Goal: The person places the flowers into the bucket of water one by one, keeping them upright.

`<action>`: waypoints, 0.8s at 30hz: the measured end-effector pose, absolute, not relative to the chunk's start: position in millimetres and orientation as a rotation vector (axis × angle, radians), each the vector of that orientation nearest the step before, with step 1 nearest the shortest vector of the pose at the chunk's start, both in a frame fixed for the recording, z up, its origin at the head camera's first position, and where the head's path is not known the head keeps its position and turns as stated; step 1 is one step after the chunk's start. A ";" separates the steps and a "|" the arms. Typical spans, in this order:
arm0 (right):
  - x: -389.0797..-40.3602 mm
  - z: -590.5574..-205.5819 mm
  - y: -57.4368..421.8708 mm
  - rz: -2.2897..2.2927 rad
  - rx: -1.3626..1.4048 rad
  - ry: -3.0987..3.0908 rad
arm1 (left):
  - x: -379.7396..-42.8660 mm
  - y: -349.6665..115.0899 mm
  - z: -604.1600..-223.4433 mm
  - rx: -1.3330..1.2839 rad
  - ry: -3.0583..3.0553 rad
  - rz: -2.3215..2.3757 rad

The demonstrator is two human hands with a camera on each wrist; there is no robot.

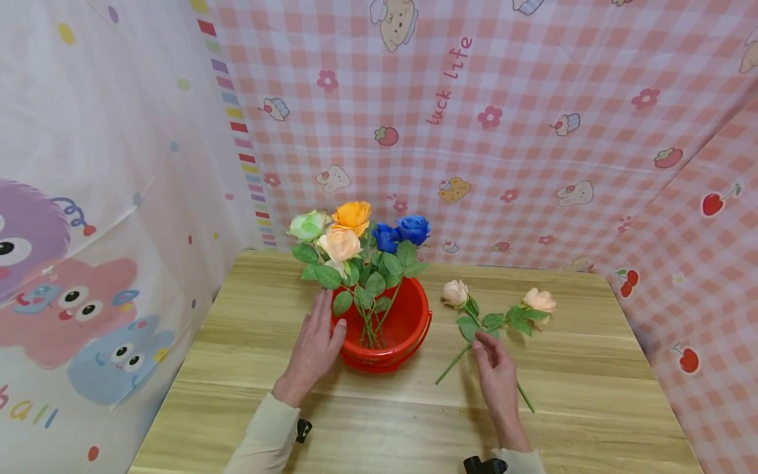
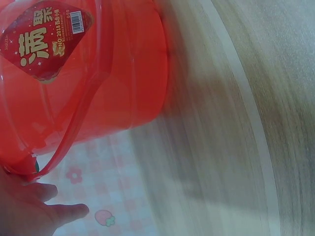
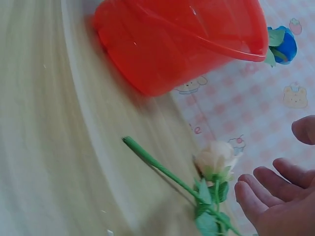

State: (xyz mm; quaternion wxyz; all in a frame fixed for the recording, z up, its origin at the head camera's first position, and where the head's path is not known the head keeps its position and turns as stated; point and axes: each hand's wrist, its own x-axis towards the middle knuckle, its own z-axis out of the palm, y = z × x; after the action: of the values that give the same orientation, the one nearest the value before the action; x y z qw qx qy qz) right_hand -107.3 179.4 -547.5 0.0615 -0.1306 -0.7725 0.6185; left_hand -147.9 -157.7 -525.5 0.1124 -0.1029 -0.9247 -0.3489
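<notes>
A red bucket (image 1: 408, 336) stands on the table holding several artificial roses: an orange rose (image 1: 352, 216), a pale green rose (image 1: 309, 226), a peach rose (image 1: 340, 244) and blue roses (image 1: 413, 228). At the bucket's left rim is my left hand (image 1: 314, 345), its fingers extended along the side; whether it presses there I cannot tell. To the right, two pale pink roses lie on the table, one rose (image 1: 455, 293) nearer the bucket, the other rose (image 1: 539, 301) farther right. Over their stems hovers my right hand (image 1: 496, 372), fingers loosely bent, thumb apart, gripping nothing in the right wrist view.
The wooden table (image 1: 580, 388) backs onto a pink checked cloth (image 1: 509, 158). A white cartoon-printed cloth (image 1: 148, 164) hangs at the left. The bucket's red handle (image 2: 78, 118) hangs down its side.
</notes>
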 end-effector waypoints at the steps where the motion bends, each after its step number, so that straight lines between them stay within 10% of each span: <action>1: -106.5 -548.7 178.4 1.894 -0.413 -2.325 | -147.7 -157.8 -525.7 -0.302 -2.712 -1.026; 24: -97.1 -561.3 168.0 2.557 -0.693 -1.655 | -146.6 -157.8 -523.3 -0.304 -2.722 -1.047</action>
State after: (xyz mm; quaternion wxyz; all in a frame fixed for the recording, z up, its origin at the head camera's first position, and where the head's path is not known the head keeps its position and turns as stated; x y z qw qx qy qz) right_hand -97.1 168.0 -561.3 0.0090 -0.2220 -0.5298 0.8185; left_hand -146.6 -157.8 -523.3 0.1046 -0.1032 -0.9233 -0.3550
